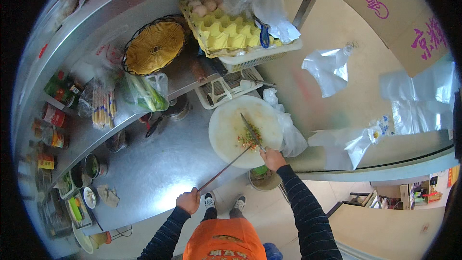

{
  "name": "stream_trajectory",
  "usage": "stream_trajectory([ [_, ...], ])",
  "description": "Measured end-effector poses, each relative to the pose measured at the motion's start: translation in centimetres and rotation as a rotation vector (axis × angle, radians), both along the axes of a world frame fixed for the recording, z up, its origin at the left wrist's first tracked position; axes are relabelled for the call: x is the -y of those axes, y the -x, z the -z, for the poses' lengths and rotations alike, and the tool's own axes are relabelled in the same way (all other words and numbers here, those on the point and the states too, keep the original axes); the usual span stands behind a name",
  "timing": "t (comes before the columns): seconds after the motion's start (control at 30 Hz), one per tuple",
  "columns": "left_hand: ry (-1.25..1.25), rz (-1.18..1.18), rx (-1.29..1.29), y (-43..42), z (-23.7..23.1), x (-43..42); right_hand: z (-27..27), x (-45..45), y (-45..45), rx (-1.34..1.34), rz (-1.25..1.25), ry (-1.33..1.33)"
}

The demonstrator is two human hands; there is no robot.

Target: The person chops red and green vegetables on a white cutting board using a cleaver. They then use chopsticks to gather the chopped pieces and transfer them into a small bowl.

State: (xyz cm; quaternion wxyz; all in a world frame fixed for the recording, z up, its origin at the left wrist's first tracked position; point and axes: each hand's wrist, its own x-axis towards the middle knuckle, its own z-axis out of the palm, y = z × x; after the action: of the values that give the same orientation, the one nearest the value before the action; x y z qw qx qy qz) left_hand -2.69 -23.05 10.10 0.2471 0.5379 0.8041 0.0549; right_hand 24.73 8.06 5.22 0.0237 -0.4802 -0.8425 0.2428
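My right hand (273,159) grips the handle of a kitchen knife (250,129). Its blade, seen nearly edge-on, lies across a small heap of finely chopped green and red vegetables (244,141) on a round white cutting board (225,122). In my left hand (189,201), near the front edge of the steel counter (155,169), is the end of a long, thin, dark reddish stick (225,168). The stick slants up over the counter, and its far tip meets the near side of the heap, close to the knife.
Behind the board sits a white plastic basket (205,103) with utensils. A steel shelf (187,88) carries a wicker tray (155,48), bagged scallions (148,94) and a yellow egg tray (231,30). A plastic bag (292,133) touches the board's right; a bin (265,181) stands below.
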Motion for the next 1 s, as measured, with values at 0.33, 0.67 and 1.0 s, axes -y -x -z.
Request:
stream_trajectory([
  [0.33, 0.03, -0.037, -0.008, 1.4, -0.4, 1.0, 0.1, 1.8, 1.8, -0.037, 0.005, 0.02],
  [0.67, 0.023, -0.108, -0.028, 2.5, -0.7, 2.3, -1.1, 3.9, 3.4, -0.125, 0.109, 0.026],
  [1.0, 0.003, -0.106, -0.031, 2.9, -0.4, 2.7, 2.4, 4.5, 3.1, -0.139, 0.139, 0.006],
])
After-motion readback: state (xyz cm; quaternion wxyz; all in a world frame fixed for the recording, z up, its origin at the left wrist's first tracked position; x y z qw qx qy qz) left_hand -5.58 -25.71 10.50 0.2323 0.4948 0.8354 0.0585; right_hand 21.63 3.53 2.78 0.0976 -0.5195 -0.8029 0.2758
